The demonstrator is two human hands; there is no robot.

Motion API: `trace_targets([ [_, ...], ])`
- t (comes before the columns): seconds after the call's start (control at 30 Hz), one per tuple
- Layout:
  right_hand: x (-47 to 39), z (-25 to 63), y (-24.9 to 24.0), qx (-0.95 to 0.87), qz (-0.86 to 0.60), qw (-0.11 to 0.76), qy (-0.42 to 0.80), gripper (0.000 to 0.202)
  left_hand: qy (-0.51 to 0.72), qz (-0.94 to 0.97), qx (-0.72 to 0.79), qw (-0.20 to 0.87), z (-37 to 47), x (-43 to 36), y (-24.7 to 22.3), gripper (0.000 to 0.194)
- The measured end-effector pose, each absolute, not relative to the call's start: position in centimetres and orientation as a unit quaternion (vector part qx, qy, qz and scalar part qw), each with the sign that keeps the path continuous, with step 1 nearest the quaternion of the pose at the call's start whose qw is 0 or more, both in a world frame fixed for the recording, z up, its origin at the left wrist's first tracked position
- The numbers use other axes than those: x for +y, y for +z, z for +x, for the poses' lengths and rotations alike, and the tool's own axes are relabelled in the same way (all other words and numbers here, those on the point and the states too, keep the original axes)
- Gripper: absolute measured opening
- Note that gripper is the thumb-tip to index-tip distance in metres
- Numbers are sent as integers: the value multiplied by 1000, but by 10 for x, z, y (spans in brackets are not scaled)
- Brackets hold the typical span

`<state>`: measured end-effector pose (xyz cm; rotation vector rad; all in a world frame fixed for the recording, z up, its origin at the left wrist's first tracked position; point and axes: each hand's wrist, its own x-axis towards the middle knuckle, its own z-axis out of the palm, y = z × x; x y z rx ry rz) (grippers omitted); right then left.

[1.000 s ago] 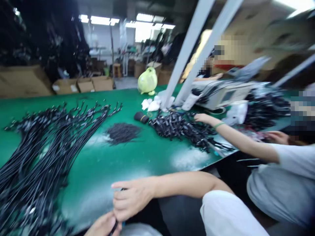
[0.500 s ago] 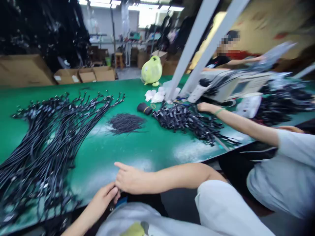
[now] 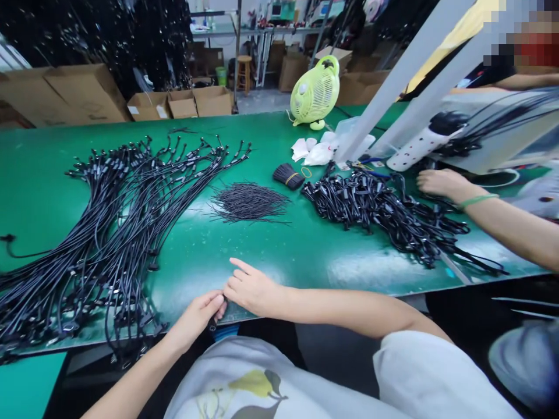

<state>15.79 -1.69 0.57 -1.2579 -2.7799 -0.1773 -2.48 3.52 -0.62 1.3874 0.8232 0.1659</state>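
Note:
At the table's front edge my two hands meet, fingertips touching. My left hand [image 3: 203,314] is closed round a black cable, and its dark connector end [image 3: 212,325] sticks out below the fingers. My right hand [image 3: 252,291] pinches the same dark piece at the left thumb, its index finger stretched out to the left. Most of the cable is hidden by my fingers. Beyond my hands lies a loose pile of short black ties [image 3: 251,202]. Left of them spreads a large heap of black cables [image 3: 131,233] with connectors at both ends.
Coiled black cables [image 3: 371,209] lie to the right, by a co-worker's hand [image 3: 445,185]. Behind the ties are a banded black bundle [image 3: 288,176], crumpled white pieces [image 3: 318,152] and a green fan [image 3: 315,93]. Slanted white posts [image 3: 397,87] rise from the green table [image 3: 279,256].
The view has tilted down and turned left, so the table things appear shifted right. My hands stay together at the edge; the connector end now shows more clearly below my left fingers.

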Motion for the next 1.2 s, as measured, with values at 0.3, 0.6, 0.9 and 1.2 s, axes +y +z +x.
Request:
trace_targets([
  [0.3,75,306,13,-581,-791,194,6,35,143,526,456,703,-36,32,-23,52],
  [0.6,105,338,-9,-481,-855,194,-3,31,220,461,461,725,-40,23,-20,50],
  [0.9,-3,216,-16,-510,-723,414,213,33,256,402,366,799,-12,19,3,49],
  [1.2,-44,135,-11,-774,-568,280,-18,26,266,644,399,596,-15,20,-15,40],
])
